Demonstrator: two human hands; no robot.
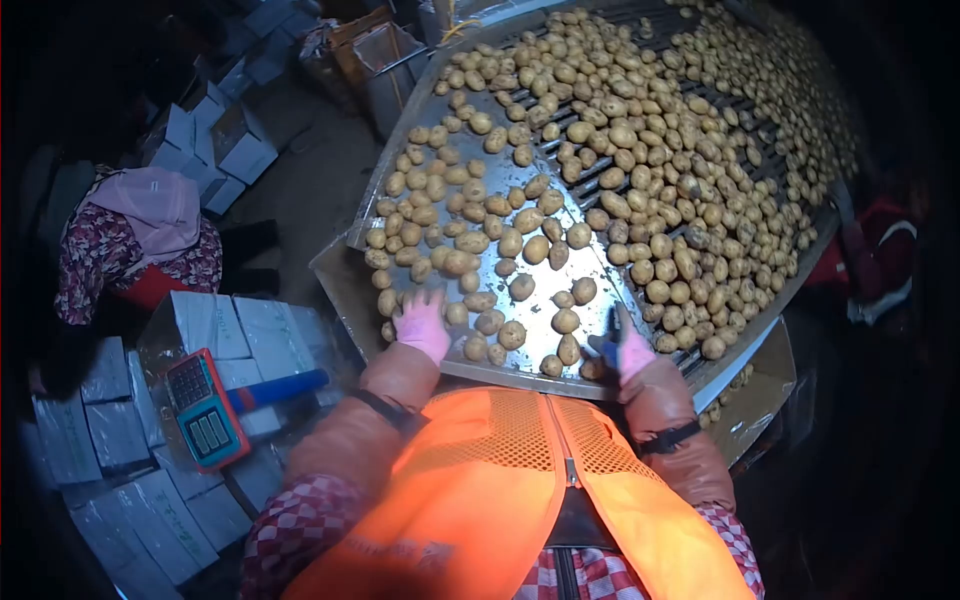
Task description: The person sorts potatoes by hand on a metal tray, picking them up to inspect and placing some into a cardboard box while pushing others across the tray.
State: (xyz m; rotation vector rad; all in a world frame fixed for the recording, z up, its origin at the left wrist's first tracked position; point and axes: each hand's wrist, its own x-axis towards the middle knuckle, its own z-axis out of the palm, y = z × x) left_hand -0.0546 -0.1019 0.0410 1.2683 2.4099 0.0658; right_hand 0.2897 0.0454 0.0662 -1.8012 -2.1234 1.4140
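Potatoes (pixel 620 135) (hundreds, past counting); one scale (pixel 207 415).

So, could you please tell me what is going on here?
A person in an orange vest is at a metal tray with many potatoes spread over it. The left hand is spread among potatoes at the near left, while the right hand is by the near edge; whether it holds one is unclear. Potatoes lie thickest toward the right and far side, more loosely near the hands.
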